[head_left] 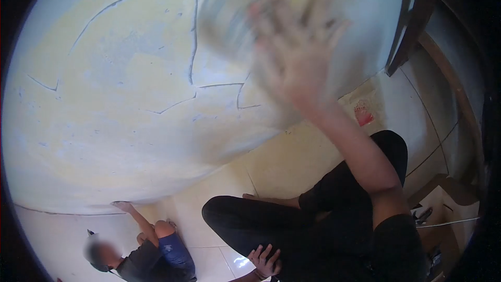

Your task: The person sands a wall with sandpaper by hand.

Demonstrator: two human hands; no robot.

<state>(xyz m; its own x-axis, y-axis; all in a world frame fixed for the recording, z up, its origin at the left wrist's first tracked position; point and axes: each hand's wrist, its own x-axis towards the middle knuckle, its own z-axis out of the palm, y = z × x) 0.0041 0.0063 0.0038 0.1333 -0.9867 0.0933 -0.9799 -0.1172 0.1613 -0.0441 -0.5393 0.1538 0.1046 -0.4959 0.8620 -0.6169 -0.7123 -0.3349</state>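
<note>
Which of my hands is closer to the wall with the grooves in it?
Right. Your right hand is raised at the grooved wall, motion-blurred; your left hand rests low on your bent leg, back from it.

co-worker point(141, 261): low at bottom left, dark top, blue shorts point(175, 253), one arm raised
floor tiles point(206, 230): pale, glossy, glare spot at bottom; joints look darker on right side
red patch point(364, 115): on floor, right of center, type unclear
dark frame point(412, 21): upper right, slanted
brown strip point(451, 75): beside frame, looks curved
open box point(454, 203): lower right, dark item point(424, 216) inside, white cord point(451, 223) across
</note>
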